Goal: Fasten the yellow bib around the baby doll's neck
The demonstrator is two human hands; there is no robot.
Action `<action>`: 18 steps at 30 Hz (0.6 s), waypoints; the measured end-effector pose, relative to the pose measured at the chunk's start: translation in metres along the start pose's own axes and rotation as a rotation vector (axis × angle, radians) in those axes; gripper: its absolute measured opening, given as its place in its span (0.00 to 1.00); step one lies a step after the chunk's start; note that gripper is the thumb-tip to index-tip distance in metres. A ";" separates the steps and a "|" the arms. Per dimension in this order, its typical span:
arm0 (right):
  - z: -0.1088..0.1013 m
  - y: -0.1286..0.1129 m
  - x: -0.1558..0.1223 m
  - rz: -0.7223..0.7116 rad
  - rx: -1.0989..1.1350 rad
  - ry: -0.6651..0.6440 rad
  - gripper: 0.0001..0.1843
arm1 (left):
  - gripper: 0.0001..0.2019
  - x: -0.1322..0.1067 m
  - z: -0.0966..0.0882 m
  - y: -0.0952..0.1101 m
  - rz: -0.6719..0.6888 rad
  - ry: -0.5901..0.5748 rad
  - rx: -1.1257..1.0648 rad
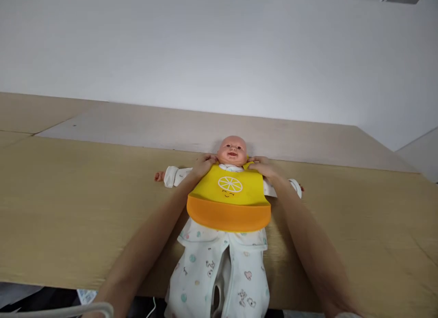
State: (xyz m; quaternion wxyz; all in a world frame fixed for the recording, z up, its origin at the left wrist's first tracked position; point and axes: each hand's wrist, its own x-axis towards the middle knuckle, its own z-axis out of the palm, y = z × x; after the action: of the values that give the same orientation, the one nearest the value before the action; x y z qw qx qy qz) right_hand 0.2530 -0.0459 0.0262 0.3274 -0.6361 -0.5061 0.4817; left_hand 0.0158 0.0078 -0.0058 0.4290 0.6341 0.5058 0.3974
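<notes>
A baby doll (232,149) lies on its back with its head toward the wall, dressed in white printed clothes (191,268). Over its chest is a yellow silicone bib (208,183) with a lemon-slice face and an orange catch pocket (228,216). At the doll's neck, my left hand (205,163) has its fingers closed on the bib's neck strap on the left. My right hand (260,166) pinches the strap's other end, a yellow flap (247,164) beside the doll's cheek. The strap behind the neck is hidden.
The doll rests on a tan-covered table (85,208), its legs reaching the front edge. A pale board (153,126) runs along the back, against a white wall (219,58). A white curved tube (68,310) shows at the lower left, and a thin white cable (151,306) hangs below the edge.
</notes>
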 end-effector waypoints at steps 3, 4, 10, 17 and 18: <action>-0.001 -0.001 0.000 0.051 0.154 -0.003 0.15 | 0.07 -0.003 -0.001 0.002 -0.028 0.040 -0.080; -0.002 -0.001 0.001 0.062 0.195 -0.012 0.14 | 0.07 -0.003 -0.001 0.002 -0.029 0.054 -0.094; -0.004 0.002 0.004 0.075 0.262 -0.007 0.14 | 0.09 -0.006 -0.003 0.006 -0.020 0.085 -0.035; -0.007 -0.004 -0.003 0.147 0.199 -0.029 0.22 | 0.10 -0.007 -0.002 0.010 -0.039 0.065 -0.008; -0.008 -0.004 -0.003 0.145 0.190 -0.035 0.22 | 0.10 -0.007 -0.003 0.010 -0.037 0.064 -0.005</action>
State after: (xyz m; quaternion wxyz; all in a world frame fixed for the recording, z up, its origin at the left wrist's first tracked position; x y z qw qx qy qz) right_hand 0.2595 -0.0470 0.0331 0.3415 -0.6287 -0.4164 0.5611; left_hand 0.0150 -0.0004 0.0036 0.4214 0.6107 0.5300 0.4106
